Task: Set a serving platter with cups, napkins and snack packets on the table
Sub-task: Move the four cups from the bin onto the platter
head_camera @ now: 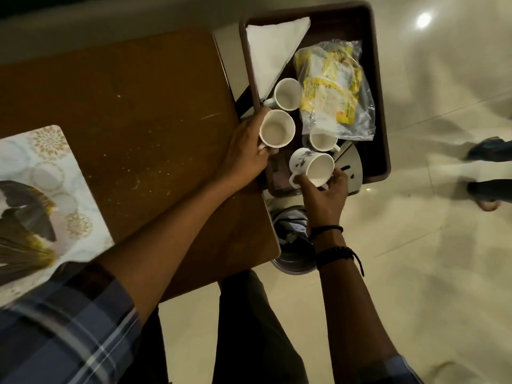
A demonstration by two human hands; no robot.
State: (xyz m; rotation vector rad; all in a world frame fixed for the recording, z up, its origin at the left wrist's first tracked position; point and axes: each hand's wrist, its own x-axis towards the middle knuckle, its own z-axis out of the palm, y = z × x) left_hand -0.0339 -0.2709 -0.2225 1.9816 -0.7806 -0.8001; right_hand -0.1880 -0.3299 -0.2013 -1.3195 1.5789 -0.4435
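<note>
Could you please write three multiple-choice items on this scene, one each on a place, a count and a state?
1. Where does the folded white napkin lie?
A. in the tray's far left corner
B. on the wooden table
C. on the floor

2. How many cups show in or over the brown tray?
A. two
B. four
C. six

3. What is the left hand doing?
A. resting flat on the table
B. holding a plain white cup
C. pulling the snack bag

Key: 1 A, the napkin fills that corner beside the bag of snack packets. 2 B, two held, two standing. 3 B, its grip wraps that cup, while the right hand holds the flowered cup.
</note>
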